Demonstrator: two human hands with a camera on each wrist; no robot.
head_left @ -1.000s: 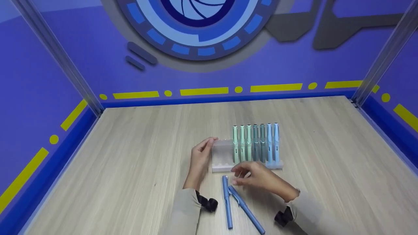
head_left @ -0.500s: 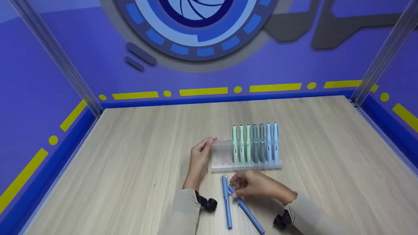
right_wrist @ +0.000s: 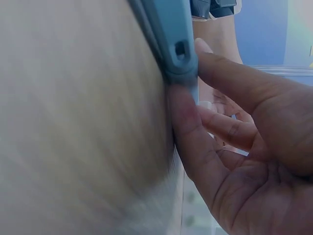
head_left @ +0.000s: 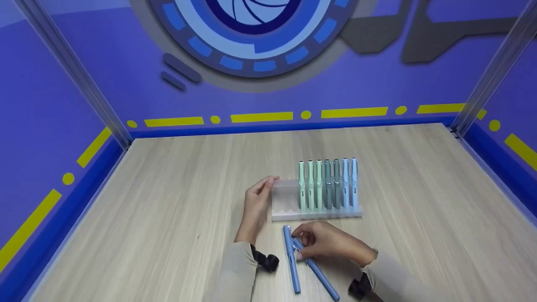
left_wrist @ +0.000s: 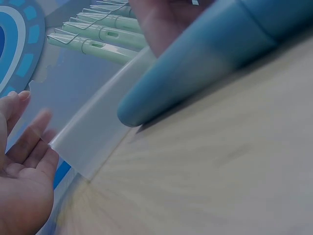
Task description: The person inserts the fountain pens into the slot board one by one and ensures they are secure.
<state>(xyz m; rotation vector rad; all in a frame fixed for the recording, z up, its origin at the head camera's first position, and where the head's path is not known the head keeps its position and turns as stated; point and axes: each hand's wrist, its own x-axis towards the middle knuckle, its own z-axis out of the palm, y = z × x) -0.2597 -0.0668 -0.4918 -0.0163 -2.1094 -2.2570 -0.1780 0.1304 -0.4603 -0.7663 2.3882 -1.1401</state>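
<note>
My left hand (head_left: 258, 201) pinches the left edge of a clear pen rack (head_left: 285, 199) between thumb and fingers. In the rack stand three light green pens (head_left: 311, 186), two dark green pens (head_left: 328, 184) and two light blue pens (head_left: 354, 184), all upright. In front of it, a darker blue pen (head_left: 292, 268) lies on the table, pointing away from me. Beside that, a second blue pen (head_left: 323, 279) lies slanted, its upper end in the thumb and fingers of my right hand (head_left: 329, 243). The right wrist view shows a blue pen (right_wrist: 171, 29) against the fingertips (right_wrist: 186, 112).
The rack's left part holds no pens. The wooden table (head_left: 188, 188) extends to both sides and behind the rack, bounded by a blue-purple wall (head_left: 260, 100) and side panels. Black wrist cameras (head_left: 267, 262) hang under both sleeves.
My right hand has come down from the rack's front edge to the slanted blue pen. The other loose pen's upper end has shifted slightly left. My left hand stays on the rack.
</note>
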